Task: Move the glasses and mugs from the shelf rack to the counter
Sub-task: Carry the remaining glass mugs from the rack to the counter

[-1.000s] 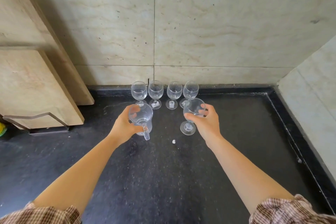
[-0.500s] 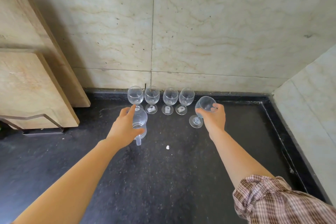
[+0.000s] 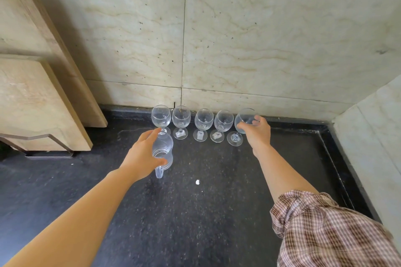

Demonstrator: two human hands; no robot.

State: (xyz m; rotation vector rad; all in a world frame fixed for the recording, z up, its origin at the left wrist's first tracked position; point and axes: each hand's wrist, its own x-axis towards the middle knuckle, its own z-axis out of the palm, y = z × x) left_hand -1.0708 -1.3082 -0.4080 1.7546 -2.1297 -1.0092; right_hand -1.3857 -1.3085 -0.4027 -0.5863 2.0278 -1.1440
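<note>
left hand (image 3: pixel 142 156) gripping mug (image 3: pixel 163 154), right hand (image 3: pixel 257 131) gripping wineglass (image 3: pixel 244 123)

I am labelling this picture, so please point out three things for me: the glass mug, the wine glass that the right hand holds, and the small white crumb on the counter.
glass mug (image 3: pixel 163 154): head view, on its ribbed wall.
wine glass (image 3: pixel 244 122): head view, on its bowl.
white crumb (image 3: pixel 197 182): head view, on its middle.

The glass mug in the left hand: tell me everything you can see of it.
The glass mug is clear, ribbed and looks empty. Its handle points toward the camera. The left hand grips it around the body, thumb near the rim. It sits just in front of the leftmost wine glass, low over the black counter; whether its base touches down cannot be told.
</note>
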